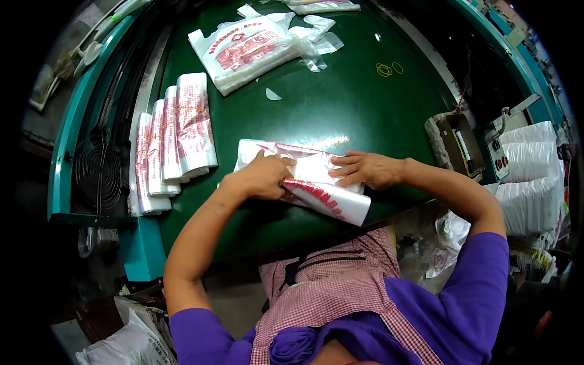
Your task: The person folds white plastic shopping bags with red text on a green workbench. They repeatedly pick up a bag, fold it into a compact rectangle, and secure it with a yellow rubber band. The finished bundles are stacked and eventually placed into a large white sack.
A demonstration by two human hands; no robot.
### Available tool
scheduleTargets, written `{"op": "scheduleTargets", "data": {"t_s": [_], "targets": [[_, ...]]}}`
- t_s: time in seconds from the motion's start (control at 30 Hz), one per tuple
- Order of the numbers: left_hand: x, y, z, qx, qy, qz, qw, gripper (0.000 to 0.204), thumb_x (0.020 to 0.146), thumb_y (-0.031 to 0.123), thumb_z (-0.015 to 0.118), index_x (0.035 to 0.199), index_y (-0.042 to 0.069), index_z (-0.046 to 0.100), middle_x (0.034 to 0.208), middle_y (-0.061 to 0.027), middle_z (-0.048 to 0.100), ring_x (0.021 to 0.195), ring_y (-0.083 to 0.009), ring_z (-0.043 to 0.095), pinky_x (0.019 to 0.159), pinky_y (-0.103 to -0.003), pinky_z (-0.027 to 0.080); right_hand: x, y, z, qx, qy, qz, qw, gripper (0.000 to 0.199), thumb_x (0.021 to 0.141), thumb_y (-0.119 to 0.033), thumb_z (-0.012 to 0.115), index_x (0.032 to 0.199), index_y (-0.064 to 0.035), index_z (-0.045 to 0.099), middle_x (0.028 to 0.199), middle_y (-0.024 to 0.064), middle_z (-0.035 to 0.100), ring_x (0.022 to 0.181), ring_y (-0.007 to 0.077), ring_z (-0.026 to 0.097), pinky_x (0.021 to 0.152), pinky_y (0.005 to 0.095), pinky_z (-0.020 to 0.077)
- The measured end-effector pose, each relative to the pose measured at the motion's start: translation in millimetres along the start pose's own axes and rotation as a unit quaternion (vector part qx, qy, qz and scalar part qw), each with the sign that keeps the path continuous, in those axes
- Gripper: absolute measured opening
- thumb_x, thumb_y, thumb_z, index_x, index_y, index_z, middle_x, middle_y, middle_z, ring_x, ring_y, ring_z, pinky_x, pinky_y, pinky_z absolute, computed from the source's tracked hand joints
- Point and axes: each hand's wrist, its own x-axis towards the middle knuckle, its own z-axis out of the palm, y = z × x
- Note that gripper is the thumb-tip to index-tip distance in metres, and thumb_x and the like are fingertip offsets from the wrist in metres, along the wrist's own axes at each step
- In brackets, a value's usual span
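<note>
Left grip [263, 177] lies on the left part of a bundle of white plastic bags [334, 204] with red print, its fingers bent over the plastic; whether they pinch it, I cannot tell. Right grip [372, 170] is not closed: its fingers are a little spread and rest on top of the same bundle, toward its right end. The bundle is thus under and between both grips, partly folded over, on the near side of a green bench [389, 115]. Its lower right corner comes out nearer to the body than the right grip.

To the left of the left grip, and apart from it, four rolled bundles [171, 137] lie side by side, overlapping, with thin yellow bands around some of them. Farther away, beyond both grips, is a flat stack of similar bags [249, 45], and between this stack and the grips lies a small white scrap [272, 94]. Yellow rubber bands [384, 70] lie beyond the right grip, well apart from it. To the right of this grip stand an open brown box [453, 143] and a control panel [500, 159] with red buttons, both near the bench's edge.
</note>
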Motion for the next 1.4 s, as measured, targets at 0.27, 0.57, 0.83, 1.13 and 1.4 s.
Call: {"op": "scheduleTargets", "data": {"t_s": [0.27,0.57,0.83,1.13,1.4], "targets": [[-40,32,43,-0.056,0.104,0.023,0.993,0.033,0.07,0.014,0.057,0.101,0.003,0.063,0.096,-0.0203,0.063,0.086,-0.0382,0.06,0.076,-0.044,0.05,14,-87,26,-0.048,0.083,0.142,0.985,0.062,0.077,-0.043,0.064,0.12,-0.0004,0.053,0.132,0.0271,0.043,0.126,0.0402,0.038,0.102,0.0459,0.0345],[-7,-5,59,-0.11,0.276,-0.024,0.954,0.044,0.074,0.033,0.071,0.108,0.007,0.058,0.099,-0.0113,0.056,0.093,-0.0297,0.052,0.08,-0.038,0.043,34,14,-14,0.262,0.22,0.291,0.893,0.028,0.078,-0.024,0.067,0.097,-0.0033,0.064,0.087,0.0153,0.065,0.083,0.0319,0.062,0.075,0.0391,0.0485],[-12,44,61,-0.315,0.071,-0.058,0.945,0.05,0.072,0.026,0.071,0.113,0.001,0.056,0.1,-0.016,0.055,0.094,-0.0289,0.057,0.081,-0.035,0.046,-46,215,-55,-0.011,0.408,0.579,0.706,0.012,0.079,-0.016,0.066,0.087,-0.0071,0.066,0.097,0.0133,0.063,0.095,0.0319,0.059,0.077,0.0414,0.0486],[-38,39,66,-0.722,0.279,-0.088,0.627,0.05,0.08,0.011,0.069,0.123,-0.002,0.048,0.109,-0.0071,0.06,0.098,-0.0135,0.057,0.087,-0.027,0.046,-59,217,-39,-0.093,0.416,0.526,0.735,0.027,0.077,-0.02,0.07,0.097,-0.0059,0.06,0.1,0.0209,0.061,0.095,0.0376,0.058,0.079,0.0431,0.0468],[-40,28,56,-0.745,0.4,-0.016,0.533,0.043,0.09,0.013,0.057,0.128,0.0,0.042,0.114,-0.008,0.058,0.099,-0.0151,0.058,0.088,-0.03,0.048,-56,179,-73,0.096,0.681,0.455,0.566,0.013,0.082,-0.017,0.06,0.082,-0.0038,0.061,0.087,0.0151,0.064,0.082,0.0292,0.063,0.069,0.0396,0.049]]}}
